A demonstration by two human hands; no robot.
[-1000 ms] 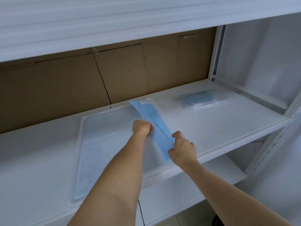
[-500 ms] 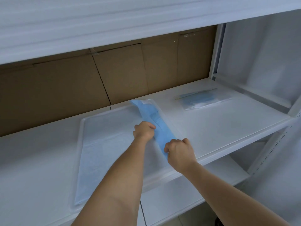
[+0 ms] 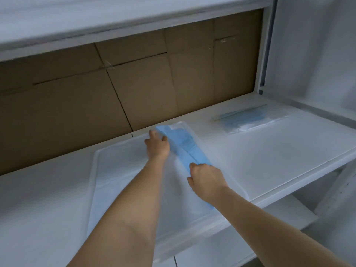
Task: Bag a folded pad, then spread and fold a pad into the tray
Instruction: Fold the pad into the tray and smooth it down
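Head view, 1 frame.

The thin blue-backed, white-faced absorbent pad [image 3: 185, 149] is lying in the shallow translucent plastic tray [image 3: 96, 189] on the white shelf [image 3: 269, 160]. Its blue strip is folded over along the tray's right side, and the white face is spreading out to the left of both hands.

The long axis of the blue fold is running from the near right corner of the tray to the far corner, diagonally away from the person.

The left hand [image 3: 157, 146] is sitting at the far end of that axis, just left of the blue strip, fingers reaching forward onto the pad. Motion blur is hiding whether this grip is pinching the edge or only pressing on it: cannot tell.

The right hand [image 3: 205, 180] is sitting at the near end, fingers curled down over the blue edge, apparently pinching it.

Judgement: both grips are lining up on the same fold, 1 at each end, with the blue strip lying between them and slightly right of the left hand. The right hand is the nearer to the person.

A clear plastic bag holding a folded blue pad [image 3: 250, 120] is lying well right of the right grip, beyond the tray.
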